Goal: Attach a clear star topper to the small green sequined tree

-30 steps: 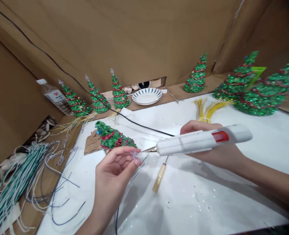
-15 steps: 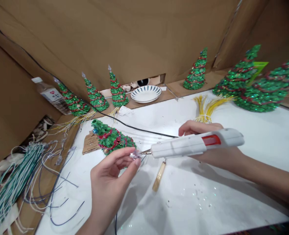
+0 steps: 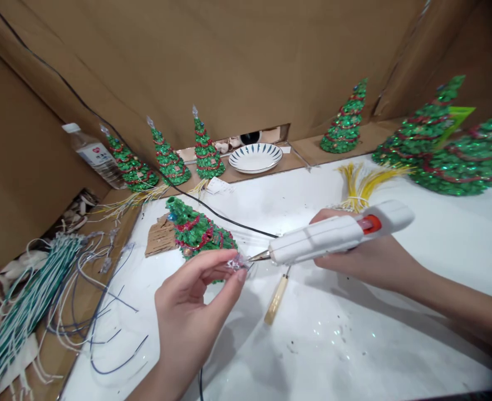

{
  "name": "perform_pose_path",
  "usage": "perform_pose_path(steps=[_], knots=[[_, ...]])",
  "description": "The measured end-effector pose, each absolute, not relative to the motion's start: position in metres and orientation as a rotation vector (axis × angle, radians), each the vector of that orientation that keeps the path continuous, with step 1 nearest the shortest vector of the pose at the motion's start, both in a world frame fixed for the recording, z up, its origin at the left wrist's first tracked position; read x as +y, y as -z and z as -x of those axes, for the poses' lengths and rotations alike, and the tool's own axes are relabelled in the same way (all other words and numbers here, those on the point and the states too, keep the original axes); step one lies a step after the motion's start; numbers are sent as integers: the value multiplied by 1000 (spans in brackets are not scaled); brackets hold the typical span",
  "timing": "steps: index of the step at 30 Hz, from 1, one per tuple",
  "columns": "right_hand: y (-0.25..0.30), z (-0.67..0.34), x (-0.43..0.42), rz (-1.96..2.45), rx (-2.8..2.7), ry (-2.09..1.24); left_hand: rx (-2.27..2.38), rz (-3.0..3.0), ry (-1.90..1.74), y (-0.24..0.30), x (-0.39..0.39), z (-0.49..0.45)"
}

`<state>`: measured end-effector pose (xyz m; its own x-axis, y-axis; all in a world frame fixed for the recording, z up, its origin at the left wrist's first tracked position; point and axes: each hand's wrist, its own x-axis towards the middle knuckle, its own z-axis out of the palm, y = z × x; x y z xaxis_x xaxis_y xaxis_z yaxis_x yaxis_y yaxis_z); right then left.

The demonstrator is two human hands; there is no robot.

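Far to the left of the lying tree (image 3: 200,234) a bundle of green and white wires (image 3: 16,312) sprawls over the cardboard edge; behind the tree and to its left a water bottle (image 3: 96,159) leans on the wall, with three small upright trees (image 3: 168,161) in a row beside it; the lying tree itself rests on its side on the white table (image 3: 396,345), tip toward the bottle.

Just in front of that tree the left hand (image 3: 191,312) has thumb and forefinger pinched shut on a small clear piece (image 3: 236,262), the other fingers loosely curled; the piece sits near the tree's base, nearer the left hand than anything else.

To the right of the tree the glue gun (image 3: 333,236) lies with its long axis slanting from upper right to lower left, so its metal nozzle (image 3: 258,256) points straight at the clear piece and ends just beside it; whether they touch I cannot tell; below the nozzle a wooden-handled tool (image 3: 276,298) lies on the table.

Further right of the tree the right hand (image 3: 367,259) is closed around the gun's body from beneath; behind it lie yellow wires (image 3: 360,184).
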<state>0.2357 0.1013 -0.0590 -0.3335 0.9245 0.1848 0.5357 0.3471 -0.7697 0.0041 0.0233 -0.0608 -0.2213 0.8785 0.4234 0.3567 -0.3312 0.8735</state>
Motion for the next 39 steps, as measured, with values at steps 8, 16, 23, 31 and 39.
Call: perform_pose_path(steps=[8, 16, 23, 31, 39], knots=[[60, -235, 101, 1268, -1965, -855, 1447, -1626, -1576, 61, 23, -4], [59, -235, 97, 1303, -1918, -922, 1425, -1631, -1585, 60, 22, -4], [58, -234, 99, 1285, -1902, -932, 1414, -1620, -1585, 60, 23, -4], [59, -235, 99, 1272, -1952, -866, 1424, -1622, -1594, 61, 22, -3], [59, -239, 100, 1285, -1973, -870, 1407, -1650, -1614, 61, 22, -2]])
